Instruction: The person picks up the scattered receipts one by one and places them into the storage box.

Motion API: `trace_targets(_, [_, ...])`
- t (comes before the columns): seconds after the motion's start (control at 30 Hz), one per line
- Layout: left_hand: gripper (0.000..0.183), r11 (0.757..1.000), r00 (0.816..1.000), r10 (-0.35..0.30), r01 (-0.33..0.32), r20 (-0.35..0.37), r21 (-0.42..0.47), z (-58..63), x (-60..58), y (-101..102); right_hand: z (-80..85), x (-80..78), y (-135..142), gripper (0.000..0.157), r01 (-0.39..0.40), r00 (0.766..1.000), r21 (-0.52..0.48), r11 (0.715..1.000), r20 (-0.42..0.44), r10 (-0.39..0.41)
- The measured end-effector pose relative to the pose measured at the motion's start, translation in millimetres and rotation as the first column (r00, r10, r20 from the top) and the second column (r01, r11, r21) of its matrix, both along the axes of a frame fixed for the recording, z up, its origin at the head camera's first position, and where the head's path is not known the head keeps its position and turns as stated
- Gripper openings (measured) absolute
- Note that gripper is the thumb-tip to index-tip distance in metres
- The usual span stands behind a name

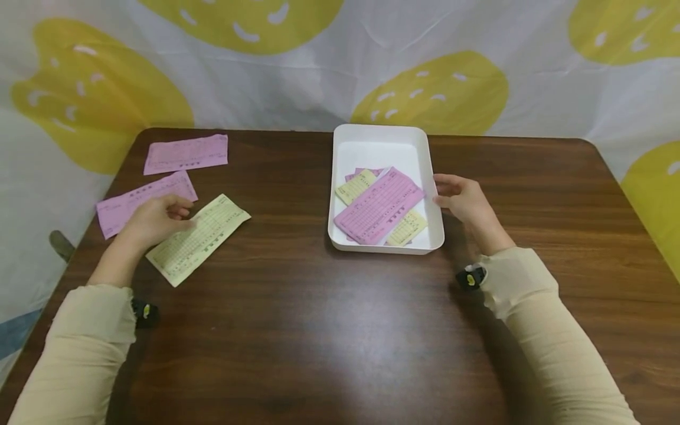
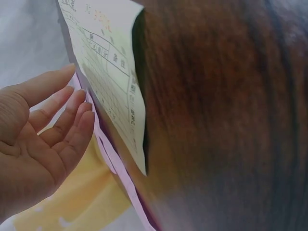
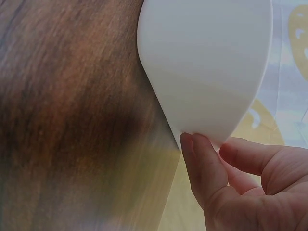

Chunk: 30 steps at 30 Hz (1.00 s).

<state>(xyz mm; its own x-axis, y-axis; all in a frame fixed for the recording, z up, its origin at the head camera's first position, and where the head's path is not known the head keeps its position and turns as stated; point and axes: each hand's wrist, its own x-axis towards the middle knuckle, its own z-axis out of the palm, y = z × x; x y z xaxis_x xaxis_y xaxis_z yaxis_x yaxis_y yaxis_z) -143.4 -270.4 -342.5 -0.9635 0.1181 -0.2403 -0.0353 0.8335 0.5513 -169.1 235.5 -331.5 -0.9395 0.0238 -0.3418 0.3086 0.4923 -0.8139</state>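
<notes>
Brown table — two pink slips, one yellow slip outside one tray — left fingers, right fingers apart

Site type: apparently an indoor table area; home or office cannot be determined. Indicators: 1 dark wood-grain table with rounded far corners, a creased white fabric sheet behind it, and printed paper slips laid out.

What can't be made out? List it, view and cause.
Head: number of lower slips in white tray, hidden by top pink slip.
Head: wording on rear pink slip, too small.
Left wrist: one end of loose yellow slip, cut by picture's top edge.
Right wrist: tray's inside, hidden by its wall.
</notes>
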Motion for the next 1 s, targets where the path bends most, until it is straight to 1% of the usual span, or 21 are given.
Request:
trace_targets(0.3, [0.051, 0.999, 0.998, -0.004, 0.006, 0.063, -0.031, -4.1, -2.8, -2.1, -0.3, 0.7, 0.1, 0.054, 0.003, 1.000, -0.004, 1.000, -0.013, -0.003])
trace_targets(0.7, [0.049, 0.999, 0.998, -0.014, 0.017, 0.053, -0.049, -3.8, -4.8, 2.3, 0.4, 0.4, 0.9, 0.054, 0.013, 1.000, -0.009, 1.000, -0.011, -0.013])
trace_targets(0.9, [0.045, 0.999, 0.997, -0.016, 0.019, 0.080, -0.036, -3.7, -5.0, 3.0, -0.1, 1.9, 0.0, 0.054, 0.004, 1.000, -0.039, 0.999, -0.020, -0.005])
trace_targets(1.0, [0.042, 0.999, 0.997, -0.011, 0.014, 0.081, -0.034, -3.2, -4.8, 5.0, -0.1, 2.3, 0.3, 0.053, 0.001, 1.000, -0.040, 0.999, -0.029, -0.003])
